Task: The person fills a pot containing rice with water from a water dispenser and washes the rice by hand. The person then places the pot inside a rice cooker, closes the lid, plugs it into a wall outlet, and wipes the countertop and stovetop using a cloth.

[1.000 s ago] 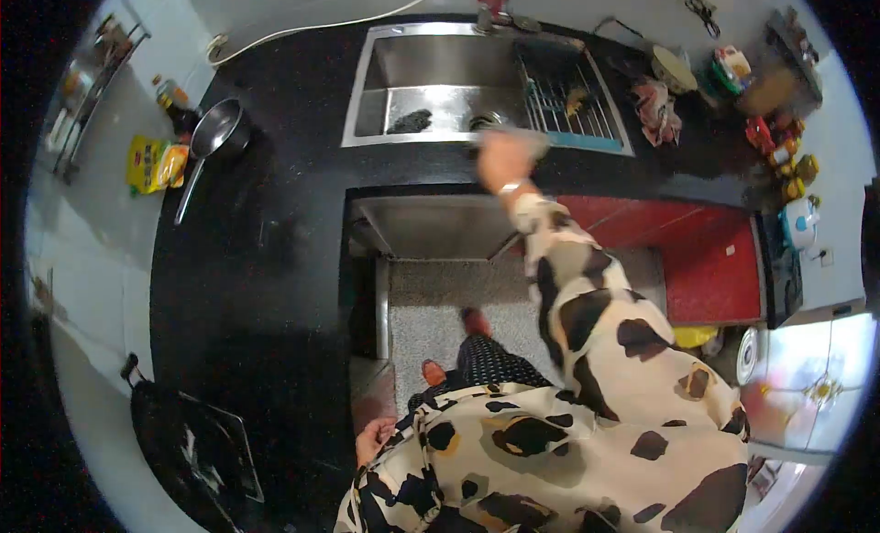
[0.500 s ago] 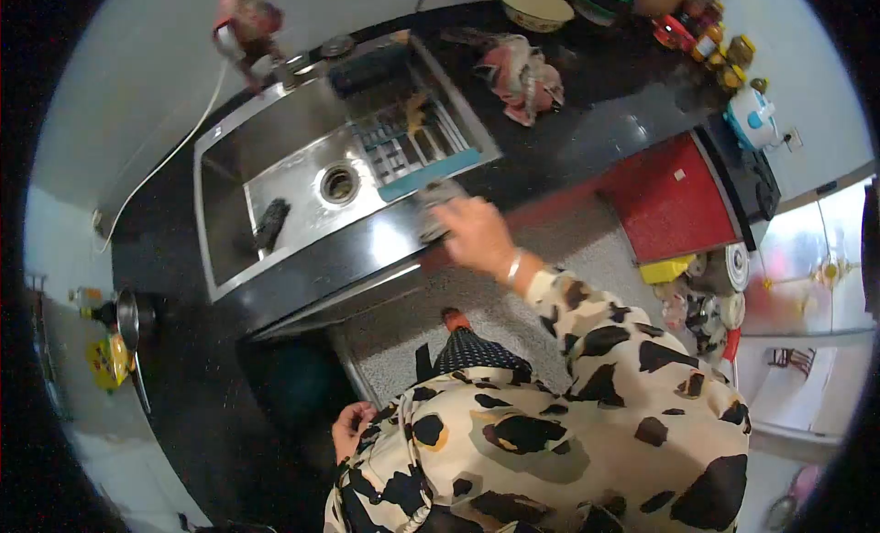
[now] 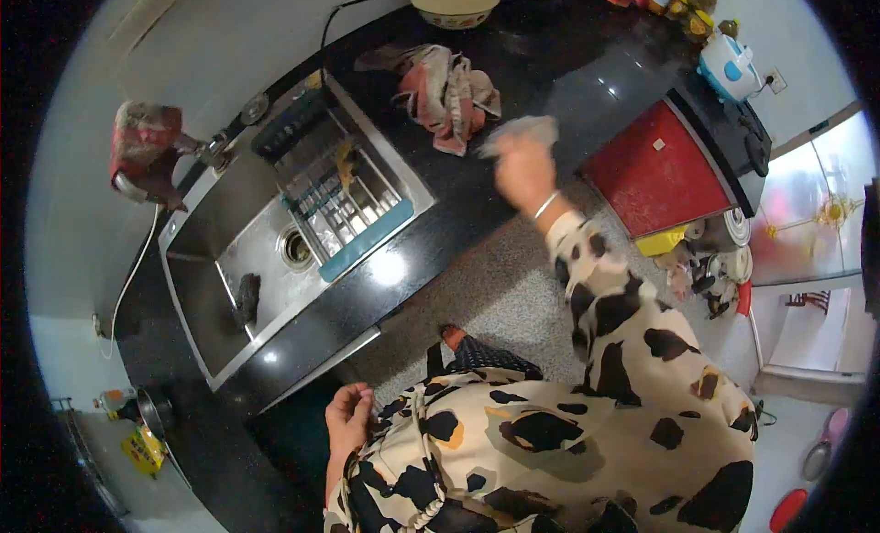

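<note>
My right hand (image 3: 526,175) is closed on a greyish cloth (image 3: 536,128), which lies against the black countertop (image 3: 591,107) to the right of the sink; the cloth is blurred by motion. Just left of it, a crumpled red and white towel (image 3: 440,93) rests on the counter. My left hand (image 3: 349,414) hangs beside my body in front of the counter, its fingers loosely bent and holding nothing that I can see.
The steel sink (image 3: 206,299) has a drying rack with a teal front bar (image 3: 368,240) across its right part. A dark brush-like thing (image 3: 247,299) lies in the basin. An enamel bowl (image 3: 456,3), several jars (image 3: 698,24) and a white-blue appliance (image 3: 731,68) stand along the back.
My right hand has moved the cloth from the counter edge before the sink to the right, near the towel. My view has turned rightward. My left hand shows a little more.
</note>
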`<state>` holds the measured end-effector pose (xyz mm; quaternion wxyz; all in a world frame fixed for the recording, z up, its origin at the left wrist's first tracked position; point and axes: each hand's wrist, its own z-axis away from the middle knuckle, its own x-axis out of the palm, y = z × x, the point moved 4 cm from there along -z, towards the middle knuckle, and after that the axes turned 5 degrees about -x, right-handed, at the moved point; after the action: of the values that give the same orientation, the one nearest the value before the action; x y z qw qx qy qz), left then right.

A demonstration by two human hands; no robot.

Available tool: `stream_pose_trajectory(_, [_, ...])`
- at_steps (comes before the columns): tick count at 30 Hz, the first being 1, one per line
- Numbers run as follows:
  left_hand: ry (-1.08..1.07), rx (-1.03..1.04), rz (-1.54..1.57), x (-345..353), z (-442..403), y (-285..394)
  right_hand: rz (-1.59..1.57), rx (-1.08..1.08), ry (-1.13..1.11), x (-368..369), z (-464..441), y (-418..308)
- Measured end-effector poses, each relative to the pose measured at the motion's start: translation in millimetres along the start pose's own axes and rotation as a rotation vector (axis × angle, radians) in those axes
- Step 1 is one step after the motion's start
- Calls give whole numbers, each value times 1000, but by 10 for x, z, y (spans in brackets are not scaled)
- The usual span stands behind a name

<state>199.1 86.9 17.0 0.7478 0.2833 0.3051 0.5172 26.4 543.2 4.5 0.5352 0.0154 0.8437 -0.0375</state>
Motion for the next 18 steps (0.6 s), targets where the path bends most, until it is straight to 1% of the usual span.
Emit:
stream_pose_trajectory(1, [-32,86,-17,54,-98,118,-67,-112,82,-92,64,-387])
stream_pose_trajectory(2, [-68,171,-34,118,-194,241,-124,-128,42,-212,198,-732])
stream_pose_trajectory(3, [-102,133,-18,178,-258,377,-156,-209,-42,-285,301,-1024])
stream_pose_trajectory(4, [-126,141,-25,240,-310,557,-327,-286,-13,-458,414,-1242])
stream_pose_trajectory(5, [-157,138,-72,303,-345,732,-382,-292,-92,-312,580,-1371])
stream_pose_trajectory(6, [-189,134,-123,344,-395,839,-394,-293,-56,-388,656,-1448])
stream_pose_trajectory(7, [-220,233,-97,391,-505,870,-416,-277,-75,-419,670,-1416])
stream_pose_trajectory(9, [-296,255,-130,492,-657,964,-425,-239,-94,-462,738,-1366])
stream_pose_trajectory(10, [-349,286,-152,544,-732,1039,-415,-235,-149,-431,767,-1323])
stream_pose_trajectory(11, [-410,286,-114,592,-807,1045,-401,-238,-198,-413,748,-1268])
stream_pose_trajectory(12, [-432,239,-105,650,-897,1074,-373,-230,-184,-431,681,-1195])
stream_pose_trajectory(14, [-461,272,-132,769,-1016,1207,-307,-174,-220,-438,626,-987])
stream_pose_trajectory(16, [-473,283,-88,856,-1115,1312,-193,-132,-97,-395,494,-667])
stream_pose_trajectory(18, [-475,288,-61,914,-1188,1417,-180,-48,-68,-293,380,-304])
